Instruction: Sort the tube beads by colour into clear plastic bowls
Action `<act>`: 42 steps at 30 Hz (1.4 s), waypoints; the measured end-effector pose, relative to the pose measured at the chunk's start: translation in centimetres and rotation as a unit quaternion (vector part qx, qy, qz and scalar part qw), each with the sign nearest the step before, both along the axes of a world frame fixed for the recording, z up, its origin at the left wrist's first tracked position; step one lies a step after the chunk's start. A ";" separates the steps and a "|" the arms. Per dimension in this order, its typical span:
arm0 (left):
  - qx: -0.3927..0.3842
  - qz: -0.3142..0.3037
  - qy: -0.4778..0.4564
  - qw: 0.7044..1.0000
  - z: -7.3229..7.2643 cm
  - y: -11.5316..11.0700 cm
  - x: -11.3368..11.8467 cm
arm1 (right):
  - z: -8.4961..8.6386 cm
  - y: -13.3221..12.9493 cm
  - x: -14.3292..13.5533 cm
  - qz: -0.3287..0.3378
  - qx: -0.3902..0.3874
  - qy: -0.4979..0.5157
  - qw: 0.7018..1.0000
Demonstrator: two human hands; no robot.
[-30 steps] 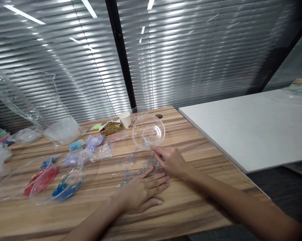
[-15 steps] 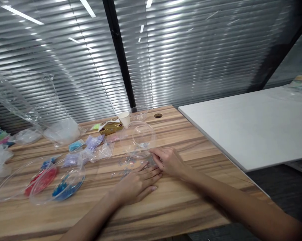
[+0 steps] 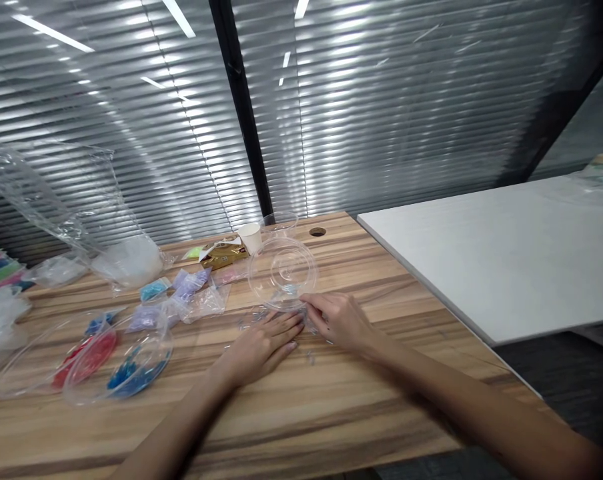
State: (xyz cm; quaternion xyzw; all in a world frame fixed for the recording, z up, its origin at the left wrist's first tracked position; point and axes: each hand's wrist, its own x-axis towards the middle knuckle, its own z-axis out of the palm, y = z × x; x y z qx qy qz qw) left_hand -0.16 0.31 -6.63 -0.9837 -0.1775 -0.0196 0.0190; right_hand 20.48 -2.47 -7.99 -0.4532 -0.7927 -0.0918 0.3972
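Note:
My right hand pinches the near rim of a clear plastic bowl, which is tilted with its opening towards me. A few pale bits lie inside that bowl. Flat on the wooden table, my left hand has its fingers stretched out just below the bowl's rim. Small clear-blue tube-like pieces are scattered around its fingertips and between both hands. Some are hidden under the left fingers. A pale pinkish bit lies to the right of the left hand.
Clear bowls with red pieces and blue pieces stand at left. Bags of purple beads, a gold packet and a white paper cup lie behind. A white table adjoins at right.
My left hand has slid forward and left across the table, towards the bowl. The bowl is tipped more upright, its opening turned towards me. My right hand keeps its grip on the rim.

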 end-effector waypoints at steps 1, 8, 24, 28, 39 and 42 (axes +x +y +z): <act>-0.003 0.002 -0.002 1.000 0.1 0.1 0.0 | 0.0 0.0 0.0 -0.001 0.004 0.002 1.000; -0.042 0.047 -0.064 0.996 0.4 0.7 -0.7 | 0.2 0.2 0.1 -0.019 0.030 0.016 0.999; -0.256 0.166 -0.188 0.934 2.2 2.0 -2.3 | 0.3 0.4 0.4 -0.039 0.023 0.047 0.998; -0.236 0.210 -0.162 0.935 2.4 2.0 -2.6 | 0.1 0.4 0.4 -0.037 0.030 0.045 0.998; -0.218 0.231 -0.131 0.939 2.1 1.7 -2.2 | 0.0 0.3 0.4 -0.028 0.018 0.045 0.998; -0.210 0.232 -0.130 0.941 2.0 1.7 -2.2 | 0.0 0.3 0.3 -0.028 0.013 0.045 0.999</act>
